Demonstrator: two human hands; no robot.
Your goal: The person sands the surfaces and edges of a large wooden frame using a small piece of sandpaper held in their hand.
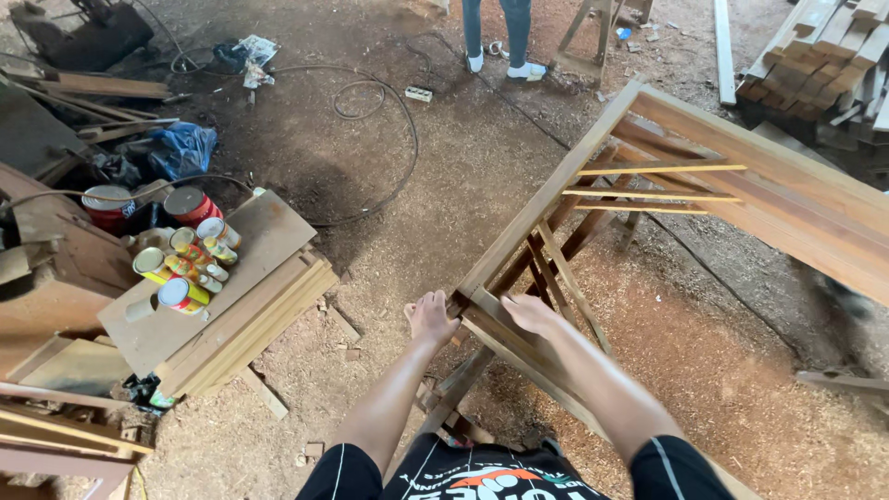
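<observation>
Left hand point(431, 318): fingers curled on the near corner of the wooden frame point(593, 194).
Right hand point(530, 312): palm down, gripping the near rail just beside it.
Frame: assembled, tilted, running near centre to far right; three pale slats point(662, 169) fitted.
Cans point(190, 243): about eight, on boards at left.
Far: one person's legs point(495, 35).

Bare wooden frame point(704, 176) stands tilted on sawdust floor.

Round cans point(190, 259) with red, yellow and green labels cluster at the far left corner of a board point(269, 236) on stacked planks; two larger red tins point(190, 204) stand just beyond its edge.
</observation>
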